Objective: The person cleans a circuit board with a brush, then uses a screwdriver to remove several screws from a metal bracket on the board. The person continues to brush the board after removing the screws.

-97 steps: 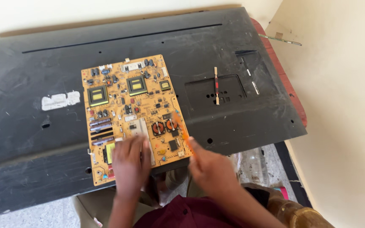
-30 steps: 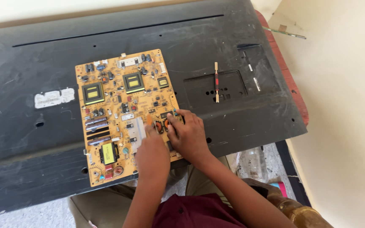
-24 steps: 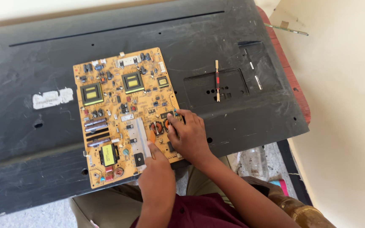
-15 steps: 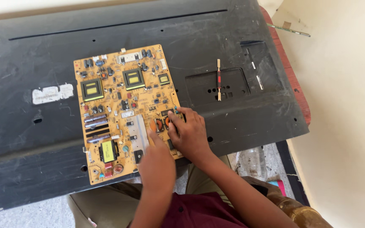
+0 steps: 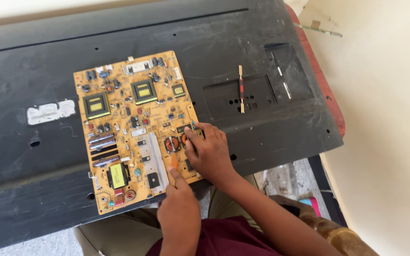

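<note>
We have the yellow circuit board (image 5: 136,130) lying flat on the black back cover (image 5: 262,57) of a large screen. Our right hand (image 5: 209,151) rests on the board's lower right corner, fingers together and pressed to the parts there. Our left hand (image 5: 179,208) is closed on a small orange tool (image 5: 174,160), tip on the board. We judge this a probing step; the next move calls for a steady tip.

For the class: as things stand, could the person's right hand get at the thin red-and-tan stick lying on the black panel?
Probably yes: the right hand rests on the yellow circuit board, and only bare black panel lies between it and the stick.
</note>
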